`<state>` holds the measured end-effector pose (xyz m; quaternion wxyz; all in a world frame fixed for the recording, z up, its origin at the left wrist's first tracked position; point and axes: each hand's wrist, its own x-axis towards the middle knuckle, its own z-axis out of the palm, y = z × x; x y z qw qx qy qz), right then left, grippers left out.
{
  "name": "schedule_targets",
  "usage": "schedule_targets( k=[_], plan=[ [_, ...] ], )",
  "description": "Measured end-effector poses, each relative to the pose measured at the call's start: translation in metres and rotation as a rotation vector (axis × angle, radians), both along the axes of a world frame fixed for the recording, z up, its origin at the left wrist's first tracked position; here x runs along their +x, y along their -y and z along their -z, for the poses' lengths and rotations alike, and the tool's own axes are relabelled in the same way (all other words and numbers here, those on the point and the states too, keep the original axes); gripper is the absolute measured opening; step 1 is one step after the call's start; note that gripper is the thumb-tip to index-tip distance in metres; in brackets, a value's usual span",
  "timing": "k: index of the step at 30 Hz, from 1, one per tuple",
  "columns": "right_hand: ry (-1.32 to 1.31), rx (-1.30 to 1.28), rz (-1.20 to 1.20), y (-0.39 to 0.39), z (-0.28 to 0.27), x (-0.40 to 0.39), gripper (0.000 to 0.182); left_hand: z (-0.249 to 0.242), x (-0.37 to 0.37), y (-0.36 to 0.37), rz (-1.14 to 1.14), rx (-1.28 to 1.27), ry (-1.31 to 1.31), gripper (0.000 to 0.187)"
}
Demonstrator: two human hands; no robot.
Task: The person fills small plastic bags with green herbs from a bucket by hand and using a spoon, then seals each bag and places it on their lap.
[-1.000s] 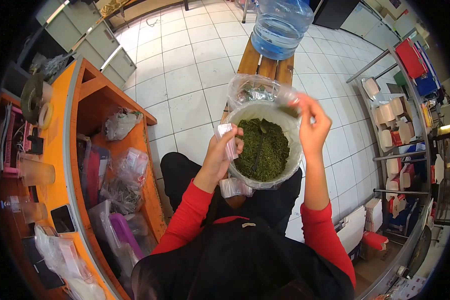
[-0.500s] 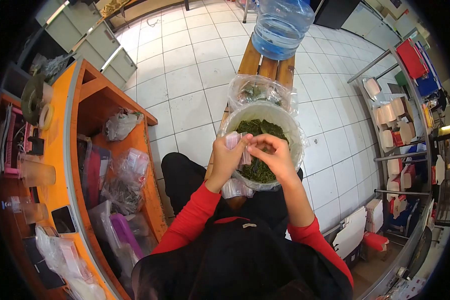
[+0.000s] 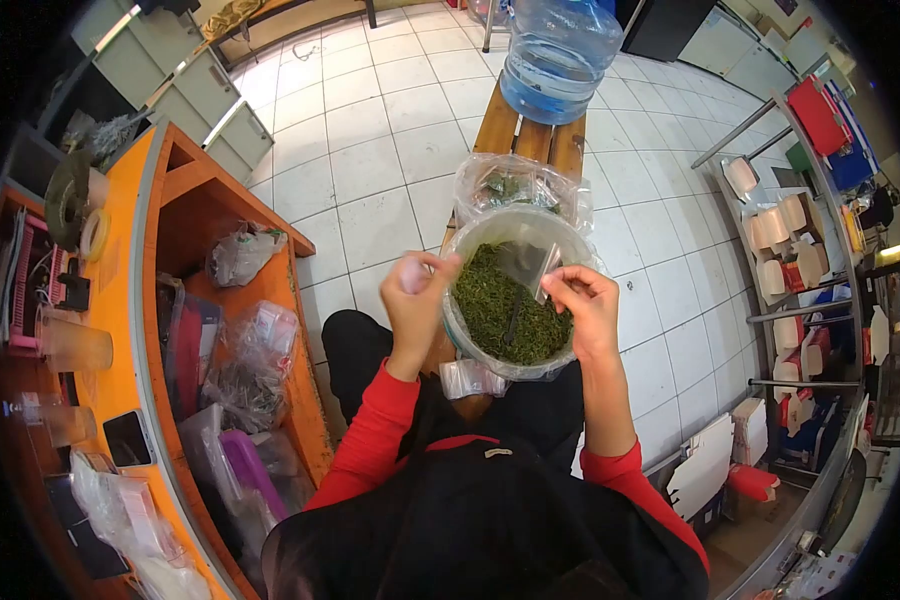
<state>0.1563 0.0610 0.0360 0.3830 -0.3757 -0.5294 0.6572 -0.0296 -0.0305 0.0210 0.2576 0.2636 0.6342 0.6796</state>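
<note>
A round tub (image 3: 580, 247) lined with clear plastic stands before me on the bench, holding chopped dried green leaves (image 3: 480, 305). A dark, thin-handled utensil (image 3: 515, 318) lies in the leaves. My right hand (image 3: 588, 302), over the tub's right side, pinches the edge of a small clear zip bag (image 3: 528, 265). Left of the tub, my left hand (image 3: 415, 305) is closed round a small pinkish stack of plastic bags (image 3: 416, 276), partly hidden by the fingers. More clear plastic bags (image 3: 470, 378) lie at the near side of the tub.
Behind the tub, an open plastic bag (image 3: 518, 190) of filled packets sits on the wooden bench (image 3: 497, 125), with a large blue water bottle (image 3: 560, 65) farther back. An orange shelf unit (image 3: 300, 400) stands at left; a metal rack (image 3: 805, 315) with boxes is at right.
My hands have moved apart, left hand to the left and right hand to the right. A single zip bag now hangs from my right hand, away from the stack in my left.
</note>
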Motion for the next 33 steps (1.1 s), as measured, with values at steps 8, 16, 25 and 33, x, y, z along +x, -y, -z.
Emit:
schedule_targets(
  k=[8, 16, 25, 33],
  plan=[
    [0.243, 0.224, -0.238, 0.015, 0.010, -0.006, 0.010, 0.019, 0.015, 0.002, 0.558, -0.024, -0.084, 0.017],
    [0.628, 0.982, -0.196, 0.029, -0.005, -0.007, 0.012, -0.006, 0.018, 0.015, 0.490, -0.059, -0.801, 0.016],
    [0.526, 1.094, 0.020, 0.018, -0.015, -0.019, 0.019, 0.001, 0.025, -0.012, 0.260, 0.013, -0.314, 0.022],
    [0.156, 0.093, -0.295, -0.025, -0.031, -0.010, 0.016, -0.024, 0.026, -0.022, 0.513, 0.275, -0.413, 0.040]
  ],
)
